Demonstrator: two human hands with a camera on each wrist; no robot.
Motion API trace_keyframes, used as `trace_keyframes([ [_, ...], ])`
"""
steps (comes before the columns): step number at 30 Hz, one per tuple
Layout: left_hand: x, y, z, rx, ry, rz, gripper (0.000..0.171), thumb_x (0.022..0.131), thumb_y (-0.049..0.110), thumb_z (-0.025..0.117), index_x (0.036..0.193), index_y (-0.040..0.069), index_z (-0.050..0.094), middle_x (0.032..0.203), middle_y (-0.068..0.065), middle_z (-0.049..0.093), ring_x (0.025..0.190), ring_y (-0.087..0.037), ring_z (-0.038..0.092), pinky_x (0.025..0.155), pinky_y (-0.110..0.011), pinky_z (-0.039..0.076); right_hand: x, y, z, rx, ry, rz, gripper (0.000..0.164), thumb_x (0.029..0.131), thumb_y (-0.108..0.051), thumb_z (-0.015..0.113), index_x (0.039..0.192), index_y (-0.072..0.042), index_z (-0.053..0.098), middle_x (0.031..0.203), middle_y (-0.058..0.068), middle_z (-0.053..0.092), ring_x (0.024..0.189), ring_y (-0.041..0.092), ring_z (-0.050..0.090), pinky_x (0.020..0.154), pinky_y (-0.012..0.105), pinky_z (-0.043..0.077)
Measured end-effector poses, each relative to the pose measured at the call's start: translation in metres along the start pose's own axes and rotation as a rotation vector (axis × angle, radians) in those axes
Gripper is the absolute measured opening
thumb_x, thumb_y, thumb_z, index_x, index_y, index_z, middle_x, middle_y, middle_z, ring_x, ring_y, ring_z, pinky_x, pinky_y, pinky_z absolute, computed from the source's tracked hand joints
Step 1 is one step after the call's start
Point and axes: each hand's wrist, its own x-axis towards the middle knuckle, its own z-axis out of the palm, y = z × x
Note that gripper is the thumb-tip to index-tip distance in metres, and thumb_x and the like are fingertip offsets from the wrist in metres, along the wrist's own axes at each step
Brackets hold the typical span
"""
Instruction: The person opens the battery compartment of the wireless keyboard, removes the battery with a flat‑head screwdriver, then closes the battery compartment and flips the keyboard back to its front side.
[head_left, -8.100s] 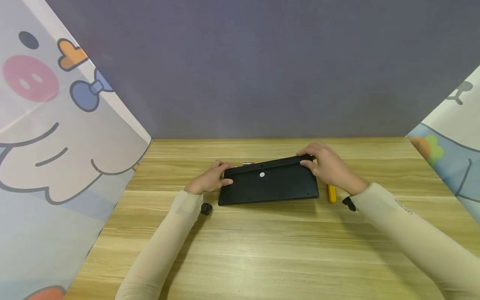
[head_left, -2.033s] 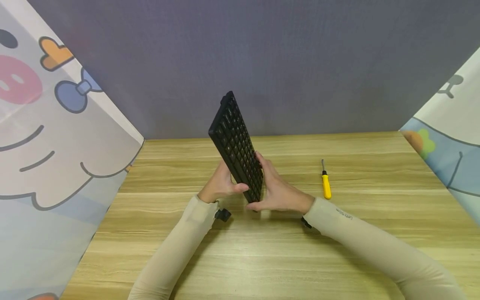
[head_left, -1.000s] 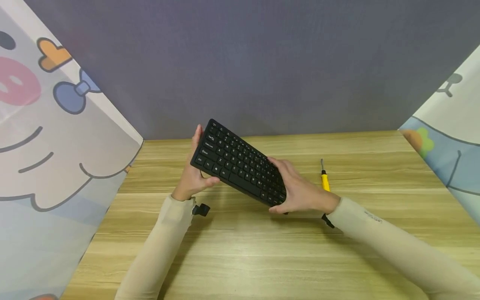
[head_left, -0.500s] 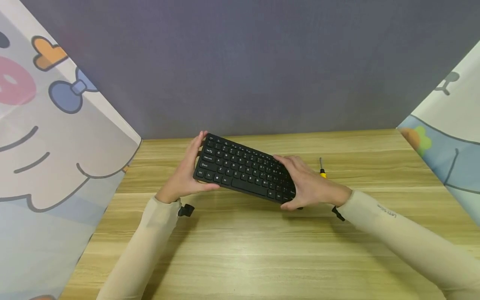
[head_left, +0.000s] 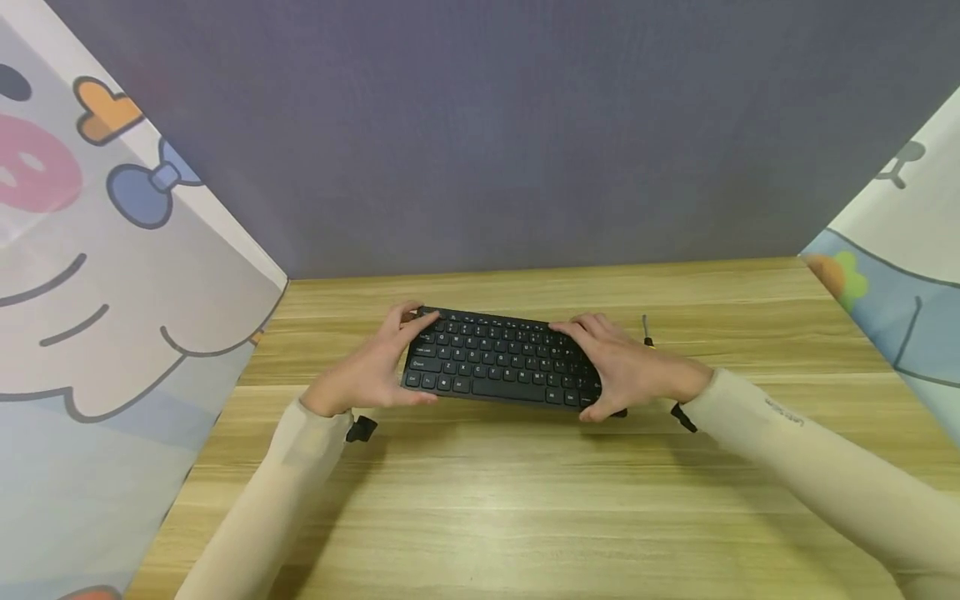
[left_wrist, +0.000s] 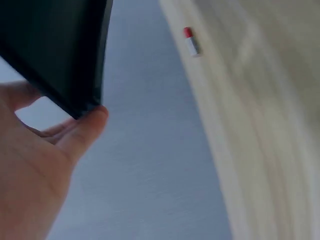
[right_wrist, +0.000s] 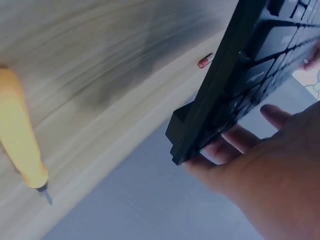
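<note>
A black compact keyboard (head_left: 495, 362) faces key side up in the head view, its right end slightly lower than its left. My left hand (head_left: 375, 367) grips the left end, thumb along the front edge and fingers over the back corner. At the other end my right hand (head_left: 626, 367) spans the keyboard from front to back, covering some keys. Both wrist views show the keyboard tilted and raised off the table, with its smooth underside (left_wrist: 55, 45) toward the left wrist camera.
A yellow-handled screwdriver (right_wrist: 20, 130) lies on the wooden table (head_left: 480, 500), mostly behind the right hand in the head view. A small red and silver cylinder, like a battery (left_wrist: 191, 41), lies near the table's back edge. A grey panel (head_left: 525, 142) stands behind.
The keyboard was underside up at first, then got turned over on end. It has since swung level, keys up, and come lower. The left hand has shifted left and moved fingers onto its back corner.
</note>
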Motion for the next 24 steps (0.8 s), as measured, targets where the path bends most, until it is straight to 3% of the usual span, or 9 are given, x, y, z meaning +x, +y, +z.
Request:
trace_keyframes([
  [4,-0.003,-0.006,0.011,0.047,-0.071,-0.072,0.117,0.058,0.05,0.087,0.151,0.019,0.023,0.146,-0.014,0.017,0.118,-0.032,0.041,0.09,-0.048,0.042,0.006,0.007,0.005,0.012,-0.035,-0.024,0.125,0.047,-0.044,0.09,0.147,-0.009,0.023,0.129,0.012,0.037,0.116,0.027,0.033,0.095,0.052,0.033],
  [12,0.002,-0.022,0.032,0.206,-0.136,-0.087,0.121,0.052,0.059,0.085,0.149,0.011,0.029,0.132,-0.016,0.036,0.11,-0.029,0.042,0.093,-0.046,0.033,0.023,0.023,0.012,0.047,-0.196,0.006,0.121,0.055,-0.045,0.089,0.149,-0.01,0.021,0.131,0.01,0.035,0.118,0.029,0.031,0.095,0.054,0.032],
  [24,0.026,-0.027,0.037,0.246,-0.295,-0.215,0.129,0.051,0.055,0.088,0.149,0.003,0.022,0.134,-0.022,0.034,0.115,-0.034,0.039,0.098,-0.051,0.025,0.043,0.034,0.011,0.019,-0.276,0.075,0.124,0.052,-0.045,0.091,0.149,-0.01,0.021,0.133,0.012,0.034,0.119,0.031,0.031,0.097,0.055,0.029],
])
